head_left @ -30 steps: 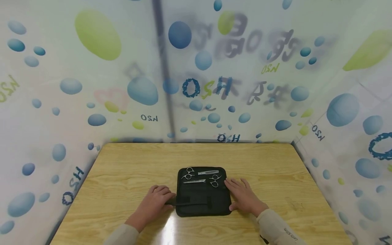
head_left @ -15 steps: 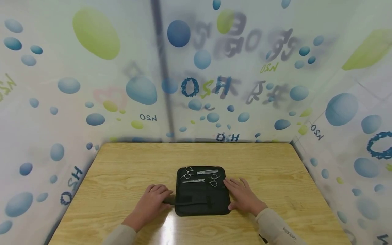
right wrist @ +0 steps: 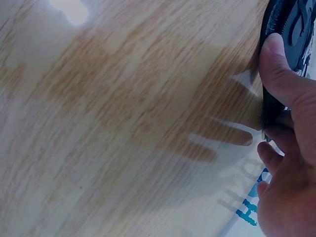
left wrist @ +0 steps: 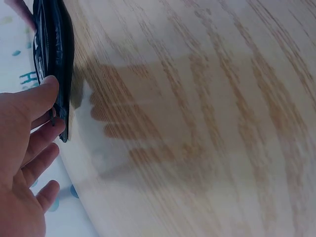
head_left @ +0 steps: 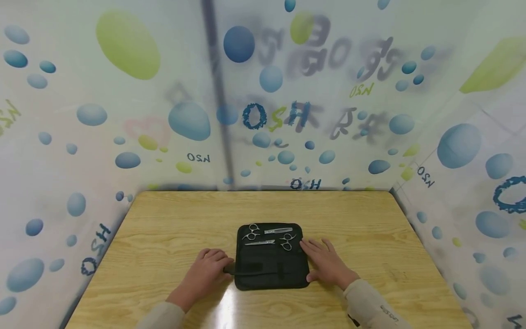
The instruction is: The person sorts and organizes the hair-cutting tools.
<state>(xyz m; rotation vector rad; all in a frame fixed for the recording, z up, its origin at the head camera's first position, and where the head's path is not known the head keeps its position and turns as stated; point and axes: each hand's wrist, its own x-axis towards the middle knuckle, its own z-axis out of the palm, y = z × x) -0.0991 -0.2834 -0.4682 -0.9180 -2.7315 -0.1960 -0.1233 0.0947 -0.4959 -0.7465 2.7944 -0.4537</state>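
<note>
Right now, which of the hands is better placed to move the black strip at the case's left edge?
The left hand, probably: it appears to pinch the black strip. The right hand touches the opposite edge of the case, so it seems better suited for steadying.

On the table (head_left: 263,208), scissors (head_left: 270,232) lie along the far half of the case (head_left: 271,259).

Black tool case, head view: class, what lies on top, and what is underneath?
Two pairs of silver hairdressing scissors and a black strap lie on the case. It hides the wooden tabletop beneath, so anything else underneath cannot be seen.
</note>
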